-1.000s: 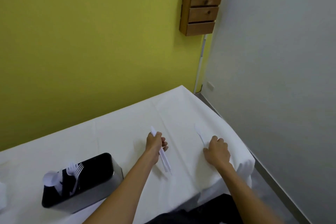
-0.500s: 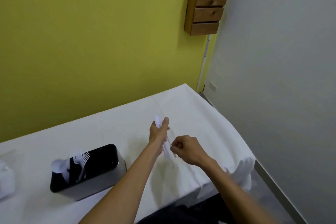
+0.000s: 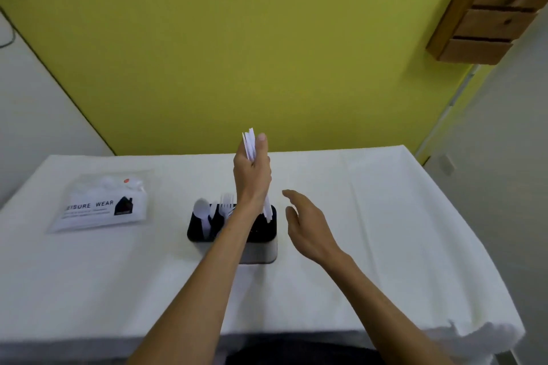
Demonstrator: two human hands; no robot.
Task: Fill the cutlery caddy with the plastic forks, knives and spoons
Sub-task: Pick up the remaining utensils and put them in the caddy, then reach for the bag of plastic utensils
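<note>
Left hand: the left hand (image 3: 252, 178) is raised over the middle of the table, its fingers and thumb curled round a bundle of white plastic knives (image 3: 249, 142).
Knives: the bundle is held nearly upright and slightly tilted. Its upper ends are seen above the thumb, and its lower ends are seen below the wrist, against the right end of the caddy's black opening. Whether those ends are already inside cannot be told.
Right hand: the right hand (image 3: 308, 228) is held just to the right of the caddy, above the cloth. Its fingers are relaxed and spread, and nothing is held in it or touched by it.
Caddy: a caddy (image 3: 262, 253) with a black inside and a grey metal wall is stood on the table, partly hidden by the left forearm.
Spoons: white spoons (image 3: 202, 209) are stood bowl-up in the caddy's left end.
Forks: white forks (image 3: 227, 201) are stood tines-up just right of the spoons.
Bag: a clear plastic bag (image 3: 99, 210) with a printed label is laid flat well to the left of the caddy. Blurred white pieces are seen inside it.
Table: the table (image 3: 385, 246) is covered by a white cloth.
Background: a yellow wall (image 3: 267, 38) is seen behind the table, and a set of small wooden drawers (image 3: 489, 18) is mounted at its upper right.
</note>
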